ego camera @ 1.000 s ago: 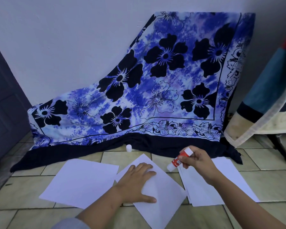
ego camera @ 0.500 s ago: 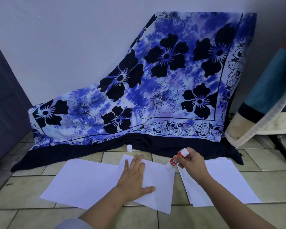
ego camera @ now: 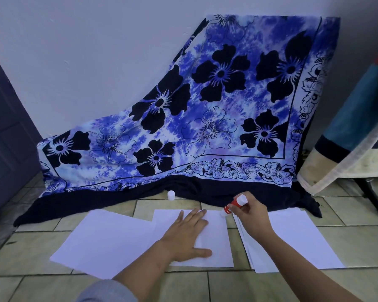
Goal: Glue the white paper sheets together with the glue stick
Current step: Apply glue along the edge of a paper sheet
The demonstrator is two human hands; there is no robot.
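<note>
My left hand (ego camera: 189,234) lies flat, fingers spread, pressing down the middle white sheet (ego camera: 218,243) on the tiled floor. That sheet overlaps the right edge of a larger white sheet (ego camera: 105,240) to its left. My right hand (ego camera: 252,215) grips a red and white glue stick (ego camera: 232,207), tilted, with its white tip touching the far right corner of the middle sheet. A stack of white sheets (ego camera: 297,243) lies under my right forearm. The glue stick's white cap (ego camera: 171,195) stands on the floor by the cloth's hem.
A blue floral cloth (ego camera: 216,118) hangs down the wall and spreads onto the floor behind the papers. A dark door (ego camera: 7,138) is at the left. A draped blanket (ego camera: 356,136) and a black stand leg (ego camera: 371,197) are at the right.
The middle sheet has turned from a diagonal lie to square beside the left sheet. My left hand moved with it. The glue stick came down until its tip met the sheet's corner.
</note>
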